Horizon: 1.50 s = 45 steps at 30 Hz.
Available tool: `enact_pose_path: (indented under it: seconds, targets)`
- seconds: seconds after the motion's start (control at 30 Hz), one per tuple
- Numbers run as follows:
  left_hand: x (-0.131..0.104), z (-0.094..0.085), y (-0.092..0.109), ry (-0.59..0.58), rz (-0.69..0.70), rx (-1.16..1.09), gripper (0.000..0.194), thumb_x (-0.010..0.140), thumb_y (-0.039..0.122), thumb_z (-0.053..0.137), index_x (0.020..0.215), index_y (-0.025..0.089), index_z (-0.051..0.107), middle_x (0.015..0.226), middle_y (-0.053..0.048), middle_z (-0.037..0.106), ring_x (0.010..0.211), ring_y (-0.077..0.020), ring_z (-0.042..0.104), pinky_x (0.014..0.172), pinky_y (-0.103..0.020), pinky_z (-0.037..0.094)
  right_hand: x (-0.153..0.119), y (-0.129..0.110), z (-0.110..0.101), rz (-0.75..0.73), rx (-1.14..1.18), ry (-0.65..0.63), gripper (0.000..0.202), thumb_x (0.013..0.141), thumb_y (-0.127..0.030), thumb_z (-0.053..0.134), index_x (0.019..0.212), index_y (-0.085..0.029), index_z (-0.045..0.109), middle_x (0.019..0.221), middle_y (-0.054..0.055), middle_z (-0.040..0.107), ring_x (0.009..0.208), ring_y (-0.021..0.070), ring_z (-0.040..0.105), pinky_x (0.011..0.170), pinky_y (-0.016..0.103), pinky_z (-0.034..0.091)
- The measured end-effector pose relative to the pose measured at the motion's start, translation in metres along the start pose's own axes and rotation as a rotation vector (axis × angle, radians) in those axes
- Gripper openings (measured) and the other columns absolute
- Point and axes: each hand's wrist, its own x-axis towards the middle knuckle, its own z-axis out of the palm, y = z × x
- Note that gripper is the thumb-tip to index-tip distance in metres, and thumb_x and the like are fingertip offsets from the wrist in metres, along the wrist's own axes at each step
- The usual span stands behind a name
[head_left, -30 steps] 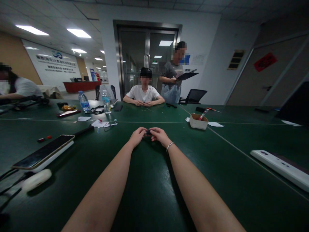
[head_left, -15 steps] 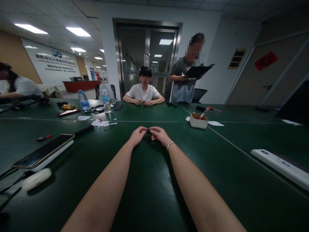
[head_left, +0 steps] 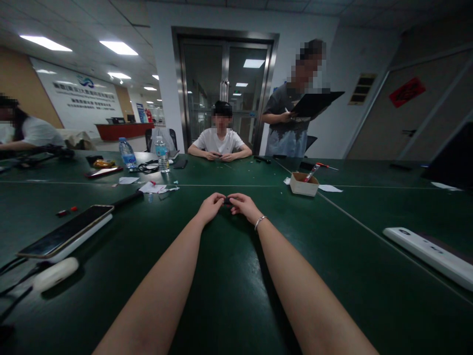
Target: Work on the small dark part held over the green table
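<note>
A small dark piece [head_left: 227,201] is pinched between my two hands, just above or on the green table [head_left: 229,276]; its kind is too small to tell. My left hand [head_left: 212,208] grips its left end with thumb and fingertips. From the other side my right hand [head_left: 245,207] holds it the same way, the lower fingers curled, with a silver bracelet on the wrist. Both forearms stretch forward over the tabletop.
On the left lie a phone [head_left: 70,230] on a white block, a white rounded device [head_left: 55,274] and small red parts [head_left: 68,211]. Beyond stand two water bottles [head_left: 162,154]. A small box [head_left: 304,184] and a white power strip [head_left: 428,254] are rightward. A person sits opposite.
My hands keep nearly the same place and hold on the dark piece. The standing person with the black clipboard has moved slightly to the right.
</note>
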Motion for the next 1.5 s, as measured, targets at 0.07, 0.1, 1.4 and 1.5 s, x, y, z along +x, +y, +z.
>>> enact_pose_path:
  seconds: [0.07,0.1,1.4,1.5]
  targets:
    - [0.000,0.000,0.001,0.016,-0.006,-0.014,0.024,0.081,0.033,0.053,0.097,0.020,0.064,0.093,-0.004,0.066,0.082,-0.0147,0.059,0.075,-0.027,0.045,0.000,0.000,0.000,0.000,0.003,0.000,0.013,0.084,-0.014,0.063,0.097,-0.014,0.064,0.068,0.001,0.066,0.045,0.0061,0.058,0.044,0.016,0.053]
    - [0.000,0.000,0.001,0.014,-0.016,-0.016,0.025,0.082,0.035,0.052,0.097,0.019,0.064,0.090,-0.004,0.066,0.079,-0.0146,0.059,0.073,-0.027,0.045,0.000,0.000,0.000,0.000,0.005,0.000,0.013,0.084,-0.014,0.063,0.097,-0.014,0.064,0.068,0.001,0.066,0.045,0.0061,0.058,0.044,0.016,0.053]
    - [0.003,0.000,-0.003,-0.009,-0.022,0.008,0.027,0.083,0.033,0.049,0.100,0.018,0.064,0.083,-0.003,0.064,0.071,-0.0131,0.056,0.066,-0.026,0.044,-0.001,-0.002,0.000,0.022,0.004,-0.011,0.013,0.086,-0.012,0.059,0.100,-0.013,0.062,0.068,0.001,0.065,0.046,0.0061,0.059,0.045,0.016,0.053]
    - [0.002,-0.001,-0.004,-0.030,-0.019,0.007,0.030,0.086,0.036,0.043,0.100,0.018,0.063,0.080,-0.003,0.063,0.068,-0.0132,0.056,0.063,-0.026,0.043,-0.001,-0.002,0.001,0.018,0.008,-0.014,0.012,0.086,-0.012,0.060,0.098,-0.013,0.062,0.069,0.001,0.065,0.046,0.0058,0.058,0.044,0.016,0.053]
